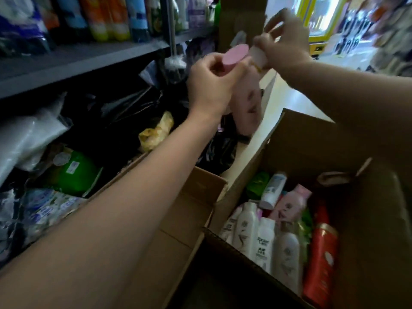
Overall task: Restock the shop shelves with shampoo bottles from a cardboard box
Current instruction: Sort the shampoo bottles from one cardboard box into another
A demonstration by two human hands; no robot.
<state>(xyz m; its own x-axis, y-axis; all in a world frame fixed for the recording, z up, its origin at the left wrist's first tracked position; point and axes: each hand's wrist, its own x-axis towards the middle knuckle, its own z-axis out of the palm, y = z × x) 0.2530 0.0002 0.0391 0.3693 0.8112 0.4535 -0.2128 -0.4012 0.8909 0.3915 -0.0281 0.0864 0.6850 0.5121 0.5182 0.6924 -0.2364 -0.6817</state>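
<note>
My left hand [211,85] grips a pink shampoo bottle [249,101] near its pink cap, holding it upright above the box's far flap. My right hand [287,41] grips a small white bottle [258,55] just right of the pink cap, higher up. The open cardboard box [367,197] sits at the lower right and holds several white, pink and red shampoo bottles [263,237]. The grey shop shelf [89,61] runs across the upper left, with a row of orange, yellow and blue bottles [107,16] standing on it.
Under the shelf lie dark and clear plastic bags, a yellow bag [156,132] and a green pack [73,172]. A second cardboard box [187,210] stands left of the open one. A bright shop floor shows at the upper right.
</note>
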